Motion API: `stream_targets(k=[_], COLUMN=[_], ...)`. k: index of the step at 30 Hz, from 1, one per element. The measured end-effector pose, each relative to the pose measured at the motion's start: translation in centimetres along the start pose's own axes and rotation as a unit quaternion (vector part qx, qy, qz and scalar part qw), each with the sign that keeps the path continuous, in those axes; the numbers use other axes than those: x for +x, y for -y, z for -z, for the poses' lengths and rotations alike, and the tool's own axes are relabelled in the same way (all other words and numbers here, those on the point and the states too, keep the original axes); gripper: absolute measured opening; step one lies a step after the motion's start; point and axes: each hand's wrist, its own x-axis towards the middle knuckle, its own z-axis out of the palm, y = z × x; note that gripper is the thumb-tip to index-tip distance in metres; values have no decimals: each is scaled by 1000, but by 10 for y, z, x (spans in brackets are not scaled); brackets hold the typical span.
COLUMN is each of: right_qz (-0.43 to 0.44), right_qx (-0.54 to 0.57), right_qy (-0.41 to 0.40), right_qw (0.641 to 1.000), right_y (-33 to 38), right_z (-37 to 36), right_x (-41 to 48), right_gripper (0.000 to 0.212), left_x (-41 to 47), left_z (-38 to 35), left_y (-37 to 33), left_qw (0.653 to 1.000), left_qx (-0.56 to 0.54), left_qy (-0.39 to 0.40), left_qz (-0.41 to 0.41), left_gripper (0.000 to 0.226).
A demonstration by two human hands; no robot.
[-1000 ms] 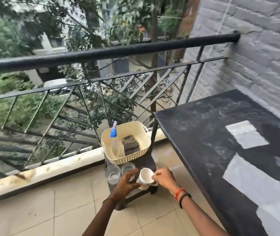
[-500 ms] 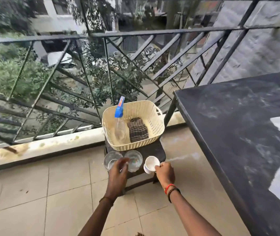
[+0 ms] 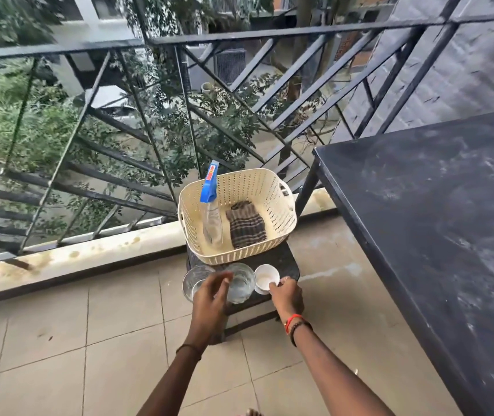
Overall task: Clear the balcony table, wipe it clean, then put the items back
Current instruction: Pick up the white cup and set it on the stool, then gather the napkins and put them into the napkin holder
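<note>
On the low stool (image 3: 284, 259) a clear glass (image 3: 193, 280) stood leftmost. The left hand (image 3: 209, 301), blurred, hung over it and a second glass (image 3: 242, 283), fingers loose and gripping nothing. Behind them a cream basket (image 3: 239, 253) held a spray bottle (image 3: 212, 219) and a striped cloth (image 3: 247, 225). The right hand (image 3: 287, 295) pinched the white cup (image 3: 266, 276) by its rim. The dusty black bench (image 3: 419, 220) stood at the right.

Cream perforated basket (image 3: 272, 232), blue-capped spray bottle (image 3: 211, 211), brown striped cloth (image 3: 247, 225)

left hand (image 3: 209, 298) blurred, table (image 3: 419, 211) cut off rt
</note>
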Motion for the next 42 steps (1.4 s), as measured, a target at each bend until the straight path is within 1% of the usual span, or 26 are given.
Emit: stream_targets(k=[5,10,14,18,20,22,24,26,29,31,33,38,42], right_qz=[5,20,37,43,41,51,50,51,48,29,9,-41,-74], right_qx=[-7,4,6,51,113,179,238,272,327,364,386,402,435], right_qy=[39,33,47,60,65,66,38,19,-16,-45,-72,-171,-223], right_qw=[999,999,998,996,991,980,969,961,944,930,920,898,869], right_y=[0,6,7,9,10,16,10,8,-7,-24,-40,-88,-134], right_z=[3,22,39,73,102,126,165,192,239,273,301,369,414], right_x=[7,-3,-22,-52,-69,-84,-98,-108,-119,-128,-135,-147,-148], right_gripper=[29,24,20,17,14,17,19,19,25,20,18,17,18], left_x=[1,-5,-13,-28,-39,-46,-57,-64,-83,-100,-112,-137,-153], left_z=[-2,-13,-24,-42,-54,-60,-76,-87,-112,-131,-148,-200,-248], left_y=[-6,-28,-48,-79,-100,-115,-138,-151,-168,-177,-184,-210,-229], left_qw=[1000,1000,998,996,995,993,988,986,982,977,970,947,931], left_qx=[8,10,39,52,52,55,66,68,68,84,87,118,138], left_qy=[0,5,14,29,42,51,81,103,127,148,183,257,304], left_qz=[-3,-16,-43,-70,-79,-88,-110,-109,-120,-129,-131,-153,-144], left_gripper=[18,16,16,15,15,16,17,17,13,12,13,14,16])
